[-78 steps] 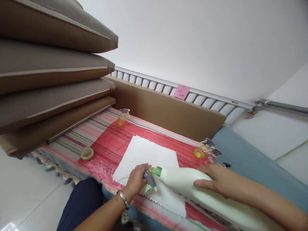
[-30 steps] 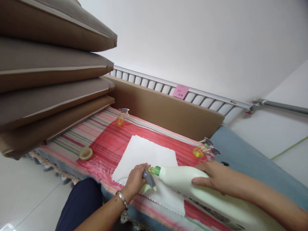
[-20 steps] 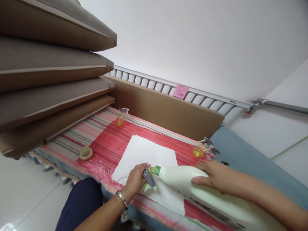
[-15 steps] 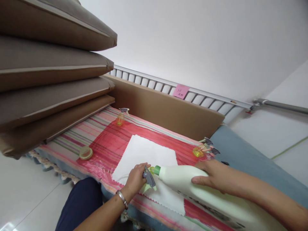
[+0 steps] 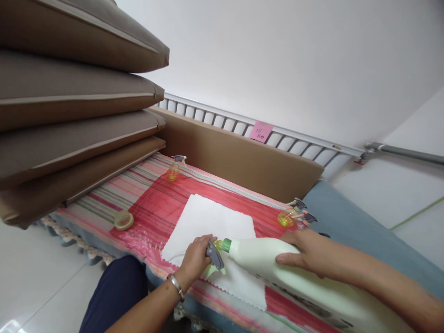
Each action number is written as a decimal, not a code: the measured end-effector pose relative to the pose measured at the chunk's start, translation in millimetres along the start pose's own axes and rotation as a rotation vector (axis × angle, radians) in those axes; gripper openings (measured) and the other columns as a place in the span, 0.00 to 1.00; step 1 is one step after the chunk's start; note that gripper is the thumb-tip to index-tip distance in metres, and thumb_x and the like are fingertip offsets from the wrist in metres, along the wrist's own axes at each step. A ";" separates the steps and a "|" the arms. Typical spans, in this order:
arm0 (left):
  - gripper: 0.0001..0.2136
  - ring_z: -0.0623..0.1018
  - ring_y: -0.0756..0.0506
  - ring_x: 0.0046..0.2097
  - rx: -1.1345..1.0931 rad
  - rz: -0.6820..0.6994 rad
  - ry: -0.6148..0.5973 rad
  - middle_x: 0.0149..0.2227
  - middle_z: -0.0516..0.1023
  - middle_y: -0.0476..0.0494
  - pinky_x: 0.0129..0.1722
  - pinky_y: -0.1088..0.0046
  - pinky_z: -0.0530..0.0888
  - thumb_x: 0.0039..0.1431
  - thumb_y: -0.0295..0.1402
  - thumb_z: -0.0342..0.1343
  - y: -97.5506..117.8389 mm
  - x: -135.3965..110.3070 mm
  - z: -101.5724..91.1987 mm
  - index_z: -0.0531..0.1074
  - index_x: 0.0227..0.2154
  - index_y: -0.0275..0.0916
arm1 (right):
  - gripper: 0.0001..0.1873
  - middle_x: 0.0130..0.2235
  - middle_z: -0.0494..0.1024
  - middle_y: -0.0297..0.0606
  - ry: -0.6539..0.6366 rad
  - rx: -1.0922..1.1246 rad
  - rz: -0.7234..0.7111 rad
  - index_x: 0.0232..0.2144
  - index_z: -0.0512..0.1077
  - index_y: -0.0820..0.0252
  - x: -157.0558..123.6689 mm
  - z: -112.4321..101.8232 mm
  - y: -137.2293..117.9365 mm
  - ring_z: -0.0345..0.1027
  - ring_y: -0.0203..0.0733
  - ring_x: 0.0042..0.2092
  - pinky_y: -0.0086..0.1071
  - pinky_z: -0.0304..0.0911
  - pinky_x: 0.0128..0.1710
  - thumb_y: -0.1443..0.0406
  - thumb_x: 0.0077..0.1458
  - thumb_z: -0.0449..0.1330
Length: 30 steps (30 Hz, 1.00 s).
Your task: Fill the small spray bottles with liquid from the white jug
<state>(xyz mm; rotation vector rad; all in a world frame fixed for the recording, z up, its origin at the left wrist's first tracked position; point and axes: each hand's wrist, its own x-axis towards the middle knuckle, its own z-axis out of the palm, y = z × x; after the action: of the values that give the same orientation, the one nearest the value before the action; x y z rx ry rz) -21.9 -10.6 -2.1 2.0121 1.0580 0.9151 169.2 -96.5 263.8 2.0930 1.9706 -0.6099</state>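
My right hand [image 5: 301, 252] is wrapped over a large pale green bottle [image 5: 263, 252], tipped almost flat with its green neck [image 5: 226, 245] pointing left. That neck meets a small yellowish clear piece [image 5: 218, 245], apparently the mouth of a small bottle, by my left hand [image 5: 196, 254]. Closed fingers of my left hand hold a grey trigger spray head [image 5: 215, 255] with pale green parts; the rest of what it grips is hidden. Beneath both hands lies a white cloth [image 5: 215, 219] with zigzag edges, spread over a red translucent sheet [image 5: 152, 203].
A small spray bottle [image 5: 173, 172] stands at the back left, and more small spray bottles [image 5: 286, 217] are at the right. A round pale lid [image 5: 124, 220] lies at the left. Stacked brown cushions [image 5: 79, 88] rise on the left; a brown panel [image 5: 236, 155] borders the back.
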 end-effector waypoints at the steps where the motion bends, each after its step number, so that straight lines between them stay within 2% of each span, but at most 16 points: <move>1: 0.31 0.70 0.42 0.51 0.000 0.001 -0.001 0.52 0.72 0.44 0.53 0.65 0.66 0.38 0.16 0.51 -0.2 0.0 0.1 0.69 0.49 0.41 | 0.15 0.32 0.78 0.40 -0.006 0.014 -0.008 0.30 0.72 0.60 0.3 0.0 0.2 0.70 0.41 0.28 0.28 0.57 0.20 0.54 0.49 0.56; 11: 0.30 0.70 0.42 0.52 0.001 -0.008 -0.007 0.52 0.72 0.44 0.53 0.65 0.66 0.38 0.17 0.52 -0.3 0.6 -0.4 0.69 0.49 0.41 | 0.15 0.29 0.77 0.38 -0.018 0.049 0.001 0.30 0.73 0.59 2.5 -0.8 -0.4 0.68 0.38 0.24 0.27 0.56 0.19 0.54 0.48 0.57; 30: 0.30 0.69 0.42 0.52 -0.021 -0.014 -0.006 0.52 0.71 0.43 0.54 0.64 0.65 0.39 0.16 0.52 0.3 1.1 -1.0 0.69 0.49 0.41 | 0.14 0.27 0.77 0.38 -0.008 0.032 -0.016 0.28 0.73 0.59 1.6 -4.0 -4.9 0.68 0.39 0.24 0.28 0.56 0.18 0.54 0.48 0.57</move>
<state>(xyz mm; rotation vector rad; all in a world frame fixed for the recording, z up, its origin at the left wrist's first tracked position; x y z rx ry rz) -22.1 -9.5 -1.0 1.9866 1.0536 0.9093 165.0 -93.0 267.4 2.0916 1.9886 -0.6566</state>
